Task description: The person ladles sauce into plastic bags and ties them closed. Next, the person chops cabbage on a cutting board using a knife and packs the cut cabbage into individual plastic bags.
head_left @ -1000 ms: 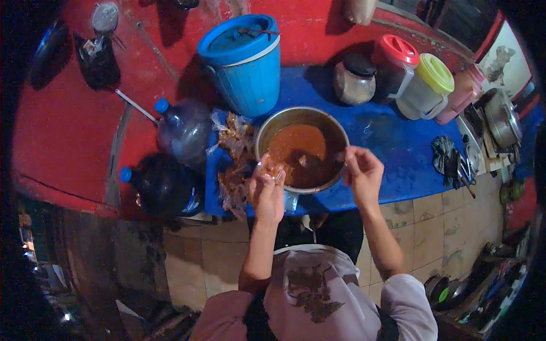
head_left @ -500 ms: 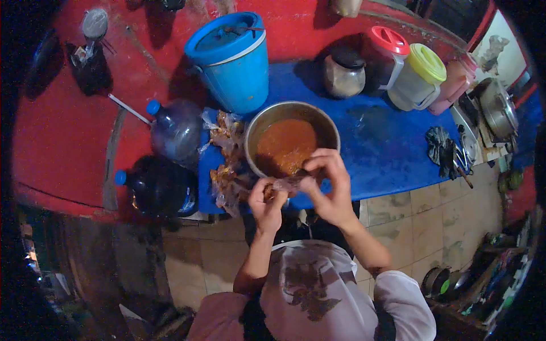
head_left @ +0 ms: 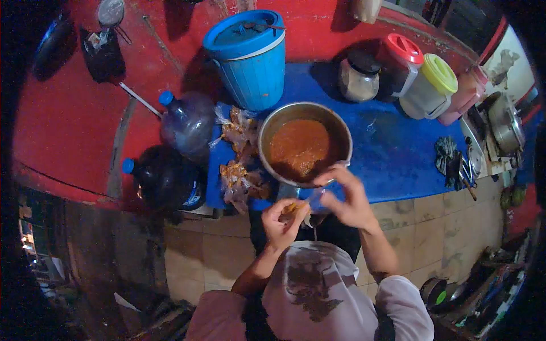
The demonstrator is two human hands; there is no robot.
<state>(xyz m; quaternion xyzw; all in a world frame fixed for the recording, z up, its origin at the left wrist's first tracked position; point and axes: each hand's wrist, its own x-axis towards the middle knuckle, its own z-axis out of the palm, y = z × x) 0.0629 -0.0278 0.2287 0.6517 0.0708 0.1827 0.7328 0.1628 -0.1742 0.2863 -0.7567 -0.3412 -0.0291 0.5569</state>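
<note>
Pinching plastic bag [head_left: 314, 199] near the pot's [head_left: 304, 111] front rim: left hand [head_left: 282, 226], fingers clamped on it. Right hand [head_left: 348, 200] beside — fingers apart, contact unclear. Probably light, limp, slippery — best gripped by its edge.

Wears a pale shirt [head_left: 352, 298] with a dark, ragged-edged print [head_left: 311, 281] on the front, loose short sleeves [head_left: 405, 301], dark strips [head_left: 257, 324] between sleeves and front, and dark trousers [head_left: 350, 243], leaving left hand [head_left: 282, 224] and right hand [head_left: 351, 202] bare.
</note>
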